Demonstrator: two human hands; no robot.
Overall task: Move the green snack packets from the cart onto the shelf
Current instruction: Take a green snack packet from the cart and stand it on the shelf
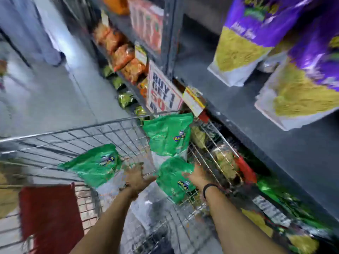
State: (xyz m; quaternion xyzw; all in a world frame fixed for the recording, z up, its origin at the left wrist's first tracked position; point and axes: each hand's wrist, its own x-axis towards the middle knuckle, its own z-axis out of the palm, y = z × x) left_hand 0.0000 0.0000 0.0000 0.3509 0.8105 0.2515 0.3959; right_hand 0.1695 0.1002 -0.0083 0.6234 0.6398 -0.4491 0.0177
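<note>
Three green snack packets lie in the wire cart (88,127). One lies tilted at the left (95,165), one stands against the far right corner (167,134), and one sits nearest me (173,182). My right hand (195,176), with a black wristband, grips the top right of the nearest packet. Between the left and the nearest packet is my left hand (136,177), thumb touching the nearest packet's left edge; motion blur hides whether it grips. The dark grey shelf (236,101) runs along the right, above the cart.
Purple-and-yellow packets (244,43) stand on the shelf at upper right. A "BUY 1 GET 1" sign (163,92) hangs on the shelf edge beyond the cart. Orange packets fill farther shelves. A red flap (49,213) is at the cart's near left. A person (36,30) stands up the aisle.
</note>
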